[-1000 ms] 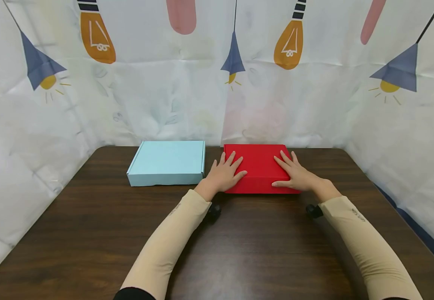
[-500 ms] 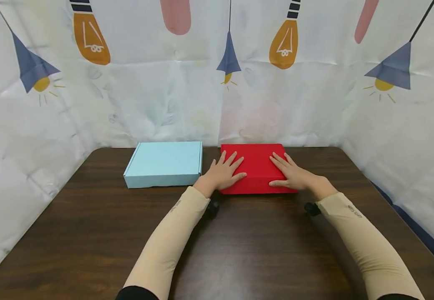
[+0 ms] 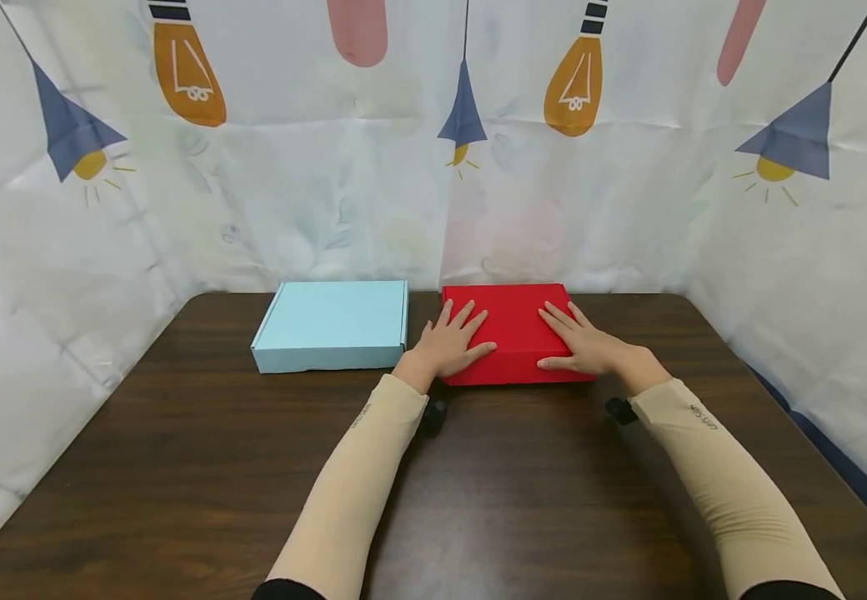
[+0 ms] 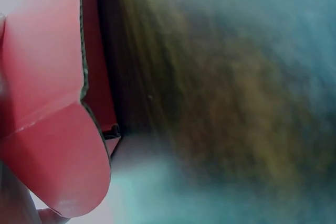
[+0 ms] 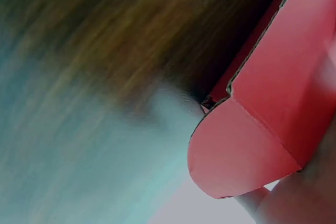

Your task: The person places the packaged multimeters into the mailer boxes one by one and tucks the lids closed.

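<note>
A flat red cardboard box (image 3: 518, 321) lies at the far middle of the table. My left hand (image 3: 444, 346) rests on its left side, fingers spread and the thumb by the front edge of the top. On the right side rests my right hand (image 3: 587, 343), with straight fingers and the thumb across the front face. In the left wrist view, a rounded red flap (image 4: 63, 156) has fingertips showing at its lower edge. A matching flap (image 5: 241, 145) shows in the right wrist view, part of my hand below it. The inside of the box is hidden.
A light blue cardboard box (image 3: 336, 317) lies just left of the red one, near my left hand. Both stand on a dark wood table (image 3: 508, 500). A white curtain (image 3: 388, 200) printed with lamps and bulbs hangs close behind the far edge.
The head view shifts slightly. My right hand's fingers have drawn a little closer together on the red box; my left hand stays about where it was on the box.
</note>
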The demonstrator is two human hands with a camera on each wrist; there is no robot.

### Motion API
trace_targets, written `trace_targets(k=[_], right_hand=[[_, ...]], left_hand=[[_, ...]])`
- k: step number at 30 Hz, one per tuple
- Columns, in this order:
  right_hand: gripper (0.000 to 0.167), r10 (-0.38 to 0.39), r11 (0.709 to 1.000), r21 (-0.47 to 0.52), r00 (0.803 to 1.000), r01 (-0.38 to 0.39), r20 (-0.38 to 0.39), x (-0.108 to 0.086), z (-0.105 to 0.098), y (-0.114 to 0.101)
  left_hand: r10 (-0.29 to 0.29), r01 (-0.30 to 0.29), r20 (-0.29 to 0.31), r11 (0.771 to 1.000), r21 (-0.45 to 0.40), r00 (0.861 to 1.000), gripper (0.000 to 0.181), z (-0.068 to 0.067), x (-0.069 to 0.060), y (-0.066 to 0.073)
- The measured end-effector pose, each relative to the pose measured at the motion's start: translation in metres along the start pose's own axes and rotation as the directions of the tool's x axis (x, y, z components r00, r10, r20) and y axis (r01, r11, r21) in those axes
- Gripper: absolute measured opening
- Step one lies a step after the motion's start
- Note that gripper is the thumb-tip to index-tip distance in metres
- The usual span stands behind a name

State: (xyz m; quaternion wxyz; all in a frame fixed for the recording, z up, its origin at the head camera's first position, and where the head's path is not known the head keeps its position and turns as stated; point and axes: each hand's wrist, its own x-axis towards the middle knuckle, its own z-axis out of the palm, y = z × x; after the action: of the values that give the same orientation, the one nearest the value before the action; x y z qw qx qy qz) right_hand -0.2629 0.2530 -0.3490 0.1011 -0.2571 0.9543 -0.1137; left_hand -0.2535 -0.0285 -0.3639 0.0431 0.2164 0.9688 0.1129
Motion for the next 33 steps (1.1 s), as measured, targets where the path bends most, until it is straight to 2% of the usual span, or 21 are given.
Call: trace_targets(k=[6,11,14,17,19,22,27,30,33], right_hand=[[0.103,0.012,1.000,-0.003,1.000,-0.012,0.005,-0.002,-0.002,0.001],[0.102,-0.025,0.999,0.024,1.000,0.025,-0.012,-0.010,-0.001,0.004],[0.100,-0.054,0.992,0.109,0.998,0.057,-0.037,-0.022,0.002,0.011],[0.097,-0.061,0.972,0.223,0.996,0.074,-0.062,-0.039,0.004,0.019],[0.095,-0.026,0.963,0.264,0.997,0.045,-0.076,-0.051,0.004,0.023],[0.091,0.049,0.969,0.246,0.993,-0.021,-0.108,-0.068,0.003,0.025],[0.084,0.151,0.956,0.269,0.981,-0.113,-0.123,-0.084,0.004,0.025],[0.081,0.157,0.940,0.322,0.981,-0.113,-0.115,-0.087,0.005,0.026],[0.082,0.118,0.920,0.385,0.988,-0.073,-0.095,-0.086,0.007,0.026]], left_hand=[[-0.002,0.002,-0.006,1.000,0.007,1.000,0.078,-0.001,0.001,0.001],[-0.003,0.003,-0.010,1.000,-0.006,1.000,0.078,-0.001,0.003,0.000],[0.002,-0.002,-0.007,1.000,-0.026,1.000,0.078,0.000,0.003,0.000],[0.009,-0.010,-0.001,0.999,-0.042,1.000,0.078,0.002,0.003,0.000],[0.015,-0.015,0.003,0.999,-0.046,1.000,0.078,0.002,0.003,0.001],[0.019,-0.019,0.005,0.999,-0.050,1.000,0.078,0.002,0.004,0.002],[0.004,-0.004,0.001,0.999,-0.048,1.000,0.078,0.002,0.003,0.002],[-0.001,0.001,-0.003,0.999,-0.050,1.000,0.080,0.002,0.002,0.001],[0.002,-0.003,-0.003,0.999,-0.054,1.000,0.084,0.003,0.000,-0.001]])
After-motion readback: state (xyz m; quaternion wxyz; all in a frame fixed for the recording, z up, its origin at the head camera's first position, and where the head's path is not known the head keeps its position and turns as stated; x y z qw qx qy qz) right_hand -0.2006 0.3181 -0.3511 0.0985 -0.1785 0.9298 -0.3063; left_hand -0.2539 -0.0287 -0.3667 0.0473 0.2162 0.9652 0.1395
